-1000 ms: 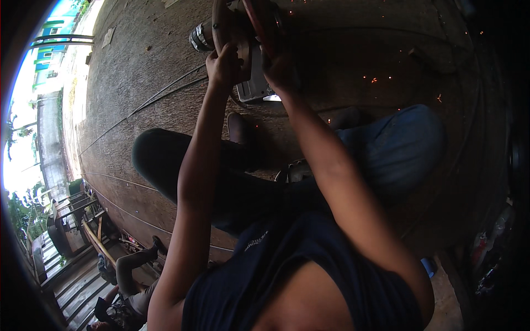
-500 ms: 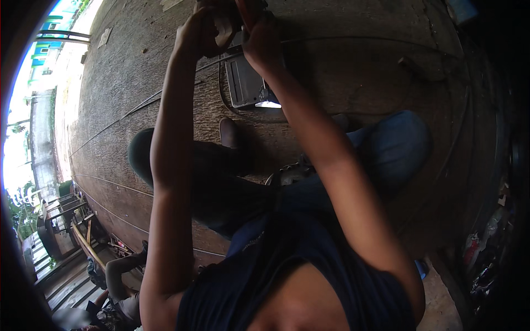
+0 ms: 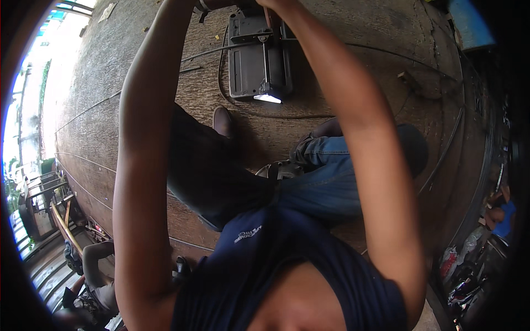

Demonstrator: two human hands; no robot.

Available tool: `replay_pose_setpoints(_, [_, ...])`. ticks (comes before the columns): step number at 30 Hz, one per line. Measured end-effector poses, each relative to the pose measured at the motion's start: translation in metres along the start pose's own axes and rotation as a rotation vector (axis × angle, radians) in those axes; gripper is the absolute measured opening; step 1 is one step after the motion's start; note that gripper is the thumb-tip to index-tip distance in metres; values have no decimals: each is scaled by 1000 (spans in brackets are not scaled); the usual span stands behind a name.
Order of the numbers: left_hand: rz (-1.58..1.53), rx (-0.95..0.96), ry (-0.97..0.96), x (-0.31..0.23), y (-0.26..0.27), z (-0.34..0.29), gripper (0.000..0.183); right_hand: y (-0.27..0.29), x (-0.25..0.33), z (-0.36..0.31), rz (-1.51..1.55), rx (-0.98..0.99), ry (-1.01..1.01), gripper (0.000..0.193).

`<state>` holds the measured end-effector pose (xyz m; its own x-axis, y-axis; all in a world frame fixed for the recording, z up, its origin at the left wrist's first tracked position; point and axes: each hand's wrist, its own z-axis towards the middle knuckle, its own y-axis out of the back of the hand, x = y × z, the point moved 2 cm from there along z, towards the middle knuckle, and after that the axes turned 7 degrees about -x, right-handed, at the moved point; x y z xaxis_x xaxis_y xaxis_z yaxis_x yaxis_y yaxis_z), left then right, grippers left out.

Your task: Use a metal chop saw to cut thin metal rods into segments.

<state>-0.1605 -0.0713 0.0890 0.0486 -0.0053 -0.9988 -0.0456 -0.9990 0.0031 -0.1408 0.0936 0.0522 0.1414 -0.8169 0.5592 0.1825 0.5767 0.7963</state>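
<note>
At the frame's top edge, both hands are cropped, their grip unreadable, above a dark grey rectangular metal plate (image 3: 251,60) that looks heavy and rigid, best gripped along its long edges.

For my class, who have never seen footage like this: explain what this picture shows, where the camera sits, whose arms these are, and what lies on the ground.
The camera is worn on a person's head and looks down, so its wide lens bends straight edges. The two bare forearms rising from the lower edge are the wearer's own. Both reach to the top edge, where the left hand and the right hand are mostly cut off, so what they hold cannot be told. Just below them a flat grey metal plate lies on the rough concrete floor, with a dark rod across it and a thin cable curving past. The wearer's dark shirt and blue jeans fill the lower middle.
</note>
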Motion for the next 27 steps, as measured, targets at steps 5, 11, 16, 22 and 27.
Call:
replay_pose_setpoints(5, [183, -120, -35, -12, -21, -14, 20, 7, -67, 42, 432, 297, -5, 65])
replay_pose_setpoints(11, [1216, 305, -1421, -39, -15, -25, 22, 41, -185, 65, -334, 656, 46, 50])
replay_pose_setpoints(16, [536, 195, -294, -34, 9, 15, 19, 21, -266, 59, -455, 721, -22, 38])
replay_pose_setpoints(22, [1547, 412, -1105, -69, -31, -15, 29, -69, -334, 63, -504, 731, 325, 35])
replay_pose_setpoints(27, [1242, 22, -780, -50, -14, -1, 33, -134, -393, 67, -459, 680, 389, 37])
